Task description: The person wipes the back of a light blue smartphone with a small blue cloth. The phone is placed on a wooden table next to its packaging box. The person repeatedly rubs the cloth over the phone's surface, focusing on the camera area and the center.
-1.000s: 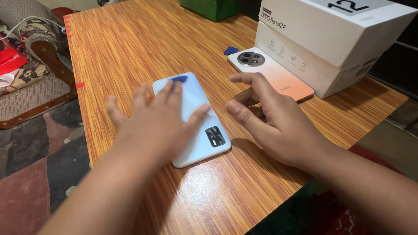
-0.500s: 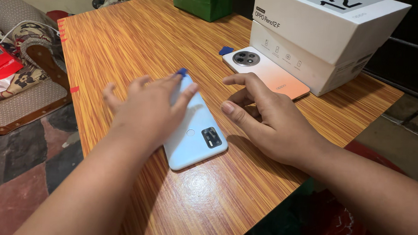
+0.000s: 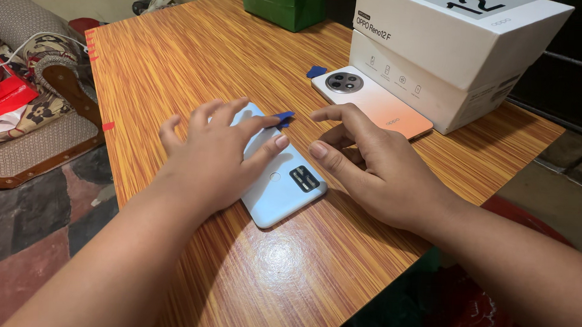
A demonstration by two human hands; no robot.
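A light blue phone (image 3: 283,190) lies back-up on the striped wooden table (image 3: 172,56), its camera end towards me. My left hand (image 3: 217,156) lies flat on it and presses it down, fingers spread. At the tip of its forefinger a small blue plastic pick (image 3: 283,117) sticks out over the phone's right edge. My right hand (image 3: 376,168) hovers just right of the phone with its fingers apart and curled, holding nothing; the thumb is near the phone's camera end.
A peach-and-white phone (image 3: 384,107) lies back-up by a large white box (image 3: 450,50), with a second blue pick (image 3: 316,71) at its far corner. A green bag (image 3: 287,5) stands at the back. An armchair (image 3: 38,119) with red items stands left of the table.
My left hand has turned the blue phone, swinging its far end to the right. The blue pick went from the phone's far end to its right edge. My right hand barely moved.
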